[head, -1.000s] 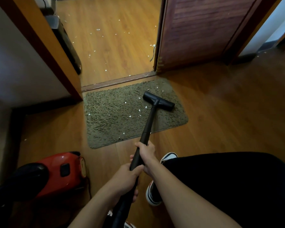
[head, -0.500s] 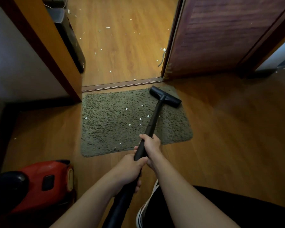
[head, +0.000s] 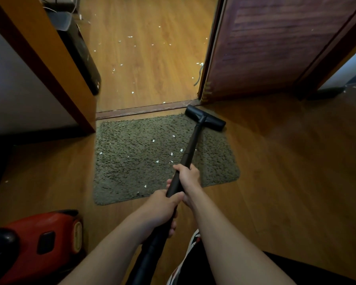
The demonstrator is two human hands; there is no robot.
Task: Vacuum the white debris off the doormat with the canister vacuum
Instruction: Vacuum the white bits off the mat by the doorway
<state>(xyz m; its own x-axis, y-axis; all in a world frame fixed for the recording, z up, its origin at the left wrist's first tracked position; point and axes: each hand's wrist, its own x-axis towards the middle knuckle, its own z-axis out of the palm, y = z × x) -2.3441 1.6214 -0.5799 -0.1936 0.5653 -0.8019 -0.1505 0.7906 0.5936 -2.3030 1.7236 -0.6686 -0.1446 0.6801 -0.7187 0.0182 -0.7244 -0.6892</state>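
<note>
From the head camera, a shaggy olive-green doormat (head: 144, 157), rectangular with rounded corners, lies on smooth wood-plank floor (head: 286, 171) just before a dark wooden threshold strip (head: 144, 110). Small white debris (head: 153, 141) flecks dot its pile, mostly centre and right. Both fists are wrapped around the matte black vacuum wand (head: 190, 149): the right hand (head: 188, 177) further up, the left hand (head: 162, 206) just behind it. The T-shaped floor nozzle (head: 205, 120) sits on the mat's far right corner, overhanging the edge beside the reddish-brown door (head: 275, 48). The glossy red canister vacuum (head: 39, 241) rests lower left. Bare floor lies open to the right.
</note>
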